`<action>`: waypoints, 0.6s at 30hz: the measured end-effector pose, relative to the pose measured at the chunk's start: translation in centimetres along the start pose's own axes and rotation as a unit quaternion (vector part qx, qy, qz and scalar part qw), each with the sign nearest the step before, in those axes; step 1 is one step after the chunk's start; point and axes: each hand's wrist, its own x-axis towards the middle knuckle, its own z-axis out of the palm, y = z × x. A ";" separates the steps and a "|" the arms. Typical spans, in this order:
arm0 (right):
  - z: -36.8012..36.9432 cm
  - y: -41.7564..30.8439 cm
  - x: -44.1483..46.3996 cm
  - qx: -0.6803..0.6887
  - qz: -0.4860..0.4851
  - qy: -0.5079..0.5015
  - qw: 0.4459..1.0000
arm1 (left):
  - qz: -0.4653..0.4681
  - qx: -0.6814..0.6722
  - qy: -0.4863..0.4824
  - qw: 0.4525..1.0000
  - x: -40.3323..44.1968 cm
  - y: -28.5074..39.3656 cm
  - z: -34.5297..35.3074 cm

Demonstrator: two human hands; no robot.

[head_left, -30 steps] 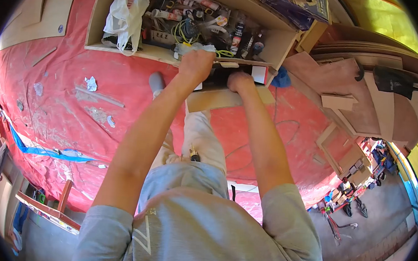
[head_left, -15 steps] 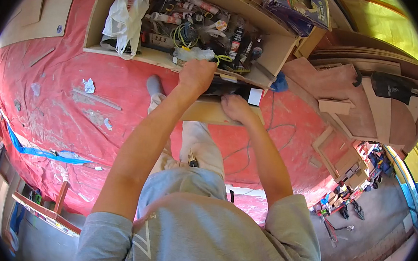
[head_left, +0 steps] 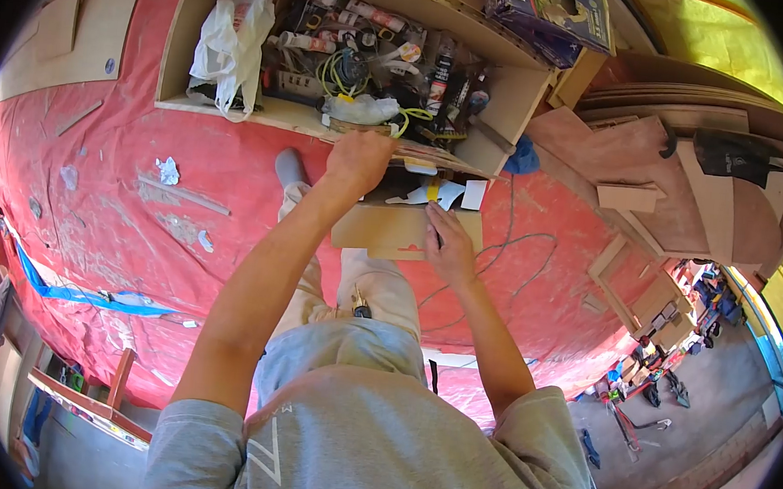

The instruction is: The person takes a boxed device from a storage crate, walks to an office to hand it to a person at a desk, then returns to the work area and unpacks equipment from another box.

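My left hand (head_left: 359, 161) is closed at the front edge of a long wooden box (head_left: 281, 124), beside a clear plastic bag (head_left: 362, 109); its fingertips are hidden. Below that edge a cardboard box (head_left: 379, 229) stands open, with a white and yellow item (head_left: 432, 193) at its mouth. My right hand (head_left: 450, 243) is at the cardboard box's right front, fingers partly spread near that item; a small dark thing shows by the fingers, and whether they grip it is unclear. Tubes and bottles (head_left: 438, 83), a yellow-green cable (head_left: 341, 73) and a white bag (head_left: 232, 48) lie in the wooden box.
Red sheeting (head_left: 117, 223) covers the floor, with scraps on it. Wooden boards (head_left: 674, 166) are stacked at the right, below a purple carton (head_left: 556, 18). A thin cable (head_left: 530, 237) trails over the sheeting. Tools (head_left: 648, 375) lie on the floor at the lower right.
My right hand has come out of the cardboard box and moved down to its front. The cardboard box sits lower, more open, and the white and yellow item now shows. My left hand has lowered slightly.
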 end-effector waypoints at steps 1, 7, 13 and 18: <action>0.0 -0.1 -0.3 0.032 0.013 0.012 0.999 | -0.001 -0.002 -0.002 1.000 -0.1 0.0 -0.1; -0.3 -0.9 -2.0 0.226 0.147 0.080 0.960 | 0.008 0.013 -0.020 1.000 0.4 0.0 -0.7; -0.8 -1.2 -2.0 0.176 0.182 0.089 0.963 | 0.017 0.009 -0.015 1.000 0.6 -0.1 -0.5; -0.5 -1.2 -1.9 0.142 0.152 0.096 0.973 | 0.009 -0.017 -0.023 1.000 0.3 -0.1 -0.6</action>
